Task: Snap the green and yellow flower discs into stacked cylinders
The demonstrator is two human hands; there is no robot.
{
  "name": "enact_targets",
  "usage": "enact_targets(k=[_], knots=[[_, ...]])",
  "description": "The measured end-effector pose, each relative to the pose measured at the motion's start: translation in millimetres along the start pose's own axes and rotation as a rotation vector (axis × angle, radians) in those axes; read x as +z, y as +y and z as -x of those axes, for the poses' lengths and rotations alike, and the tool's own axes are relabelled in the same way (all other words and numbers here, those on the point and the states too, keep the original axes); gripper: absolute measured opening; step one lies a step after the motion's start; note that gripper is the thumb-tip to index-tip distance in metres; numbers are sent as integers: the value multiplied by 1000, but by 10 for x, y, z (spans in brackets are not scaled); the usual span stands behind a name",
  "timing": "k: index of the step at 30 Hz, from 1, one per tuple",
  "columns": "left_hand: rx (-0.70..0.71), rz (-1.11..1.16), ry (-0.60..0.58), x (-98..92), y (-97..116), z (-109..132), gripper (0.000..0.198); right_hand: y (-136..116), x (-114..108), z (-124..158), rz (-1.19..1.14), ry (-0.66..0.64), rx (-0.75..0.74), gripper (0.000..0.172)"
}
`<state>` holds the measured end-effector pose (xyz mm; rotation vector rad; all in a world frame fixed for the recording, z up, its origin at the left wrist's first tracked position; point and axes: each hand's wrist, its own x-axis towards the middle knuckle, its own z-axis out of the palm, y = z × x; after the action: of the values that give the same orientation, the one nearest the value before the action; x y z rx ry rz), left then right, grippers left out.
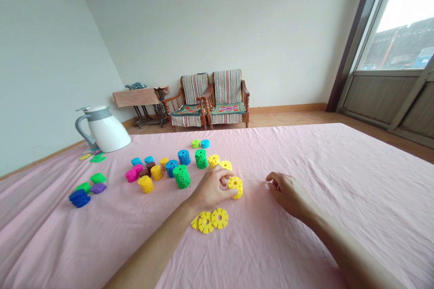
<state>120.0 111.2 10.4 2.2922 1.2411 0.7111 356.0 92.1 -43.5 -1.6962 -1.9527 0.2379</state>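
Loose yellow discs [219, 218]: lying together nearest, on the pink cloth [312, 153], apparently the part left unstacked.
Dark blue stack [79, 199]: standing far left, looking done.
Mixed-colour stacks [181, 177]: standing mid-cloth, looking done.
Left hand [210, 187]: grip clamping thumb and fingers on the yellow stack [235, 184], probably unfinished.
Yellow stack: sitting between the hands, apparently on the cloth.
Right hand [288, 193]: grip curling loosely, tips apart, holding nothing.

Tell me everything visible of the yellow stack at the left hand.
The yellow stack is a short pile of notched discs, plastic by the look; the top one has a central hole and sits leftward of those below. It stands roughly upright on the pink cloth. The left hand is at its left side, thumb overlapping the edge; firmness unclear.
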Motion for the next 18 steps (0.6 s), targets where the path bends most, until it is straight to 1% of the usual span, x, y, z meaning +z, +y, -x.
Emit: enact_targets(k=[2,3,4,6,8,9,11,13,18], knots=[[4,-8,17,-60,-13,15,34,-6,1,2,-4,-1,-1,21],[3,-17,8,-106,-19,31,29,-9,2,3,-5,2,-4,21],[0,-31,-27,-161,-25,55,22,-11,2,3,-4,7,-6,21],[0,-65,-158,-277,-34,123,15,-14,3,1,-2,16,-11,21],[17,-111,-296,-369,-37,210,19,-12,4,-2,-1,18,-14,21],[28,-135,-341,-397,-37,255,23,-9,6,-3,-3,18,-15,20],[44,-175,-384,-415,-31,336,31,1,10,-6,-6,20,-16,20],[48,-193,-405,-396,-18,393,35,12,16,-7,-8,18,-14,21],[64,-203,-408,-326,17,449,27,25,19,-6,-17,2,-9,22]])
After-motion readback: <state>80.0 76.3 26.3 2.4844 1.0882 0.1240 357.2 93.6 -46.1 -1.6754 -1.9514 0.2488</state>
